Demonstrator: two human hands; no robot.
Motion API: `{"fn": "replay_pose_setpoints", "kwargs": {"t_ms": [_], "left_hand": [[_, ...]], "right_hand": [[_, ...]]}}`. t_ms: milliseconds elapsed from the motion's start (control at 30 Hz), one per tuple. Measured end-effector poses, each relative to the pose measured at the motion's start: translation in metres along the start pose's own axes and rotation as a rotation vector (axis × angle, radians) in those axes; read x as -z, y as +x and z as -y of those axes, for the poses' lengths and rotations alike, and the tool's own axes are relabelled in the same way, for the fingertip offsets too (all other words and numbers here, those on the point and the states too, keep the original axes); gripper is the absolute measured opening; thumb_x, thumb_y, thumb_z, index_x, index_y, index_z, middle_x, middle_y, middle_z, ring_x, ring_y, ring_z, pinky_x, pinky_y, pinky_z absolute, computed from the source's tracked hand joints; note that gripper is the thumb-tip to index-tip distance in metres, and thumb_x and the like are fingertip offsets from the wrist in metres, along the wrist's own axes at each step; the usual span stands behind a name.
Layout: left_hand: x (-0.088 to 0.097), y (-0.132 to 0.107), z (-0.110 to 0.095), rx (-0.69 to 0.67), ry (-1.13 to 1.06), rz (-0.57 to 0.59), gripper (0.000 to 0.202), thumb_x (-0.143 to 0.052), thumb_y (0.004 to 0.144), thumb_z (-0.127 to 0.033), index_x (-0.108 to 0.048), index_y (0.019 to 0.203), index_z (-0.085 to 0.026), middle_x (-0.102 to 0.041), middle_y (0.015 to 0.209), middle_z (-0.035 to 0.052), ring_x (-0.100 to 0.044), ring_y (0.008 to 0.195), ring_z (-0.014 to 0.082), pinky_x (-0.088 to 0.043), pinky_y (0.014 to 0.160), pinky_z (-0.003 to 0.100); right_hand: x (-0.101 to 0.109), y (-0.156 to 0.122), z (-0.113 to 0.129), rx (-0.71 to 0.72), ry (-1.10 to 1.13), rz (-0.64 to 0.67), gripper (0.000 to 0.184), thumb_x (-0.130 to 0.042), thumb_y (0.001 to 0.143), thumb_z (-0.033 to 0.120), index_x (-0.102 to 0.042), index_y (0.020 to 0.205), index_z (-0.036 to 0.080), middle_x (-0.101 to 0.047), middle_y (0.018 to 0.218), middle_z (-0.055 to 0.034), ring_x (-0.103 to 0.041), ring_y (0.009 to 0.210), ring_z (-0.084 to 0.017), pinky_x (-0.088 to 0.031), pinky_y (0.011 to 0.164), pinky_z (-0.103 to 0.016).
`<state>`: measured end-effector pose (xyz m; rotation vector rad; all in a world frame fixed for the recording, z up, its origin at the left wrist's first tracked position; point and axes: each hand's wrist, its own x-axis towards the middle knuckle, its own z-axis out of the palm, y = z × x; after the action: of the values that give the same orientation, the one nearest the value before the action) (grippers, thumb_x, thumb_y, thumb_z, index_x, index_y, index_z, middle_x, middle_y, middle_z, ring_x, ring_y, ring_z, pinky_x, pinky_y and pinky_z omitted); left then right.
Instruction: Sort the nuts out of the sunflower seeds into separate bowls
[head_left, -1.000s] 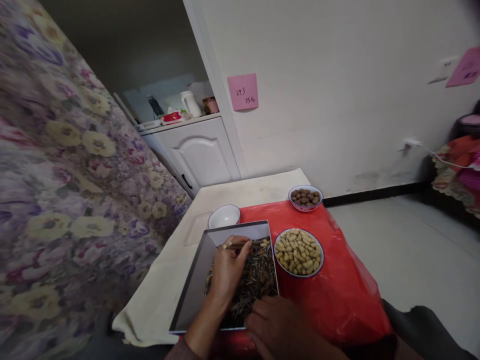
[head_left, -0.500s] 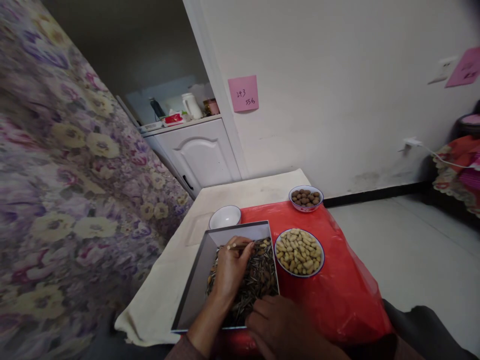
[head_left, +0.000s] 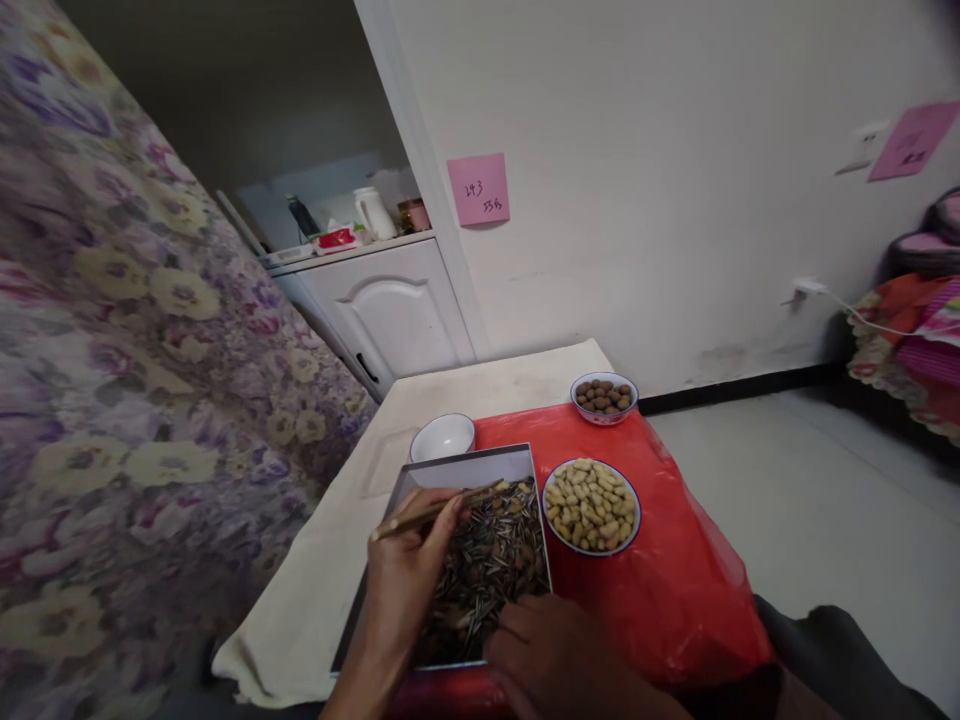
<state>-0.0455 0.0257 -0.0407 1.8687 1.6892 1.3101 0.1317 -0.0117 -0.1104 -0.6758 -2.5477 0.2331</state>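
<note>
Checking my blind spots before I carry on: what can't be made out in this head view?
Head view: tips of the chopsticks, too small to tell whether they grip anything.
Head view: any seeds beneath the left hand, hidden by it.
Head view: near right corner of the box, covered by the right hand.
Head view: writing on the right pink note, too blurred to read.
Head view: red cloth, cut off by the picture's right edge.
</note>
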Motion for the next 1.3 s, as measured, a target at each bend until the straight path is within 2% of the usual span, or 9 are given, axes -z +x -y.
{"fn": "replay_pose_setpoints", "kwargs": {"t_ms": [167,333,533,633,767,933,1033,1167,1300], "left_hand": [[0.01,-0.004,-0.034,-0.034,-0.079,-0.027,0.013,-0.063,0.087,-0.031,-0.07,0.093,-0.022,-0.069,0.084,-0.0001,-0.066,0.079,0.0167,-0.052,0.073,0.026],[-0.004,-0.009,-0.059,-0.139,-0.101,0.055,0.01,-0.062,0.089,-0.027,-0.07,0.094,-0.023,-0.068,0.086,-0.0004,-0.066,0.079,0.0147,-0.053,0.069,0.024],[-0.034,-0.008,-0.061,-0.169,-0.128,0.151,0.01,-0.06,0.091,-0.026,-0.071,0.092,-0.025,-0.067,0.085,-0.0006,-0.065,0.08,0.014,-0.051,0.07,0.024],[-0.043,-0.006,-0.059,-0.167,-0.169,0.171,0.01,-0.061,0.091,-0.026,-0.071,0.093,-0.025,-0.067,0.084,-0.0008,-0.064,0.079,0.0135,-0.051,0.069,0.024],[-0.047,-0.006,-0.056,-0.159,-0.199,0.175,0.01,-0.061,0.091,-0.026,-0.071,0.095,-0.025,-0.067,0.085,-0.0009,-0.065,0.079,0.0132,-0.052,0.07,0.024],[-0.043,-0.006,-0.057,-0.157,-0.213,0.16,0.012,-0.062,0.091,-0.024,-0.071,0.097,-0.026,-0.067,0.087,-0.0005,-0.065,0.082,0.0139,-0.052,0.072,0.024],[-0.034,-0.006,-0.06,-0.177,-0.196,0.089,0.011,-0.062,0.09,-0.023,-0.071,0.094,-0.025,-0.068,0.085,-0.0009,-0.065,0.08,0.0141,-0.052,0.071,0.024],[-0.015,-0.006,-0.059,-0.217,-0.159,-0.118,0.008,-0.063,0.089,-0.021,-0.07,0.092,-0.025,-0.067,0.08,-0.0025,-0.064,0.078,0.0139,-0.05,0.072,0.024],[0.0,-0.007,-0.047,-0.192,-0.106,-0.289,0.007,-0.063,0.088,-0.023,-0.069,0.093,-0.023,-0.068,0.074,-0.0032,-0.063,0.077,0.0143,-0.049,0.077,0.025]], "right_hand": [[0.0,0.001,0.0,-0.008,-0.02,-0.011,0.01,-0.063,0.087,0.021,-0.055,0.082,0.019,-0.064,0.083,-0.001,-0.056,0.071,-0.016,-0.035,0.057,-0.027],[-0.007,-0.001,-0.002,0.006,-0.008,-0.019,0.01,-0.059,0.089,0.023,-0.054,0.082,0.019,-0.064,0.082,-0.0022,-0.057,0.072,-0.016,-0.038,0.06,-0.027],[-0.015,0.001,-0.004,0.013,0.004,-0.009,0.008,-0.057,0.088,0.026,-0.059,0.09,0.019,-0.068,0.087,-0.0031,-0.061,0.071,-0.018,-0.04,0.055,-0.029],[-0.019,0.003,-0.005,0.033,-0.011,-0.012,0.009,-0.058,0.087,0.027,-0.061,0.085,0.019,-0.069,0.083,-0.0032,-0.061,0.066,-0.019,-0.039,0.051,-0.03],[-0.018,0.004,-0.005,0.046,-0.01,-0.007,0.01,-0.059,0.087,0.027,-0.062,0.084,0.018,-0.07,0.081,-0.0035,-0.061,0.067,-0.018,-0.039,0.052,-0.028],[-0.01,0.003,-0.004,0.027,0.003,0.012,0.007,-0.06,0.087,0.025,-0.061,0.088,0.017,-0.07,0.086,-0.0033,-0.061,0.071,-0.019,-0.041,0.056,-0.027],[-0.007,0.002,-0.003,0.014,-0.005,0.016,0.006,-0.061,0.087,0.024,-0.06,0.085,0.018,-0.068,0.083,-0.0022,-0.06,0.07,-0.018,-0.04,0.057,-0.028],[-0.006,0.001,-0.002,0.008,-0.007,-0.004,0.008,-0.061,0.087,0.022,-0.057,0.082,0.018,-0.064,0.082,-0.0019,-0.057,0.072,-0.016,-0.038,0.059,-0.027],[-0.004,-0.001,-0.002,0.015,-0.009,-0.021,0.009,-0.059,0.088,0.02,-0.055,0.081,0.018,-0.062,0.08,-0.0018,-0.054,0.071,-0.016,-0.036,0.059,-0.027]]}}
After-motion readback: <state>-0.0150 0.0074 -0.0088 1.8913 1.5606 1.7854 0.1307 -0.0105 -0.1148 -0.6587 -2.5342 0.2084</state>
